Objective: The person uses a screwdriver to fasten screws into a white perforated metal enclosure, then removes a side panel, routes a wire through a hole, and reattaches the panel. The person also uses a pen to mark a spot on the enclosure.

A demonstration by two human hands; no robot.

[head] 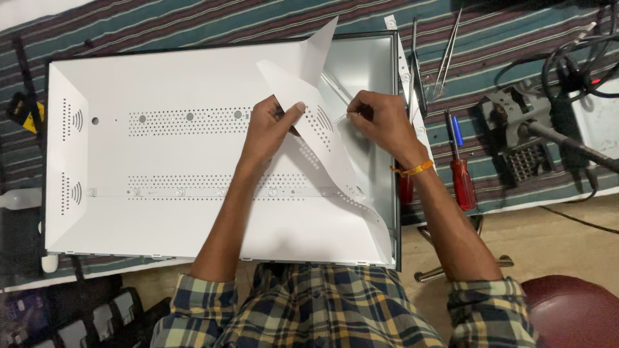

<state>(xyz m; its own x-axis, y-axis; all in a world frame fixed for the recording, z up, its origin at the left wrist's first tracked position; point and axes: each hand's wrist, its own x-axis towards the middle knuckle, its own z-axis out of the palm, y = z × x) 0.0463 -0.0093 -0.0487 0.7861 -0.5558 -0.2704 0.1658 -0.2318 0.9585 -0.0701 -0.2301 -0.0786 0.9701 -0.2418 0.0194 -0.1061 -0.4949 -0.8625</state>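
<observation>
On my far left a black and yellow tool (26, 111) lies on the striped cloth (193, 26) that covers the bench. The big white reflector sheet (161, 154) of an opened display panel spreads across that cloth in front of me, dotted with rows of small holes. My left hand (271, 129) pinches the lifted right part of the sheet, thumb on top, folding it up and back toward the left. Just beside it, my right hand (380, 119) is closed on a thin metal tool (340, 118) whose tip meets the bared grey metal back pan (367, 64). Right of the panel lie tweezers (447, 55), a blue pen (456, 130) and a red-handled screwdriver (460, 174). Farther right sit a dark device (516, 135) and tangled black cables (574, 64), with tan floor (554, 238) below.
</observation>
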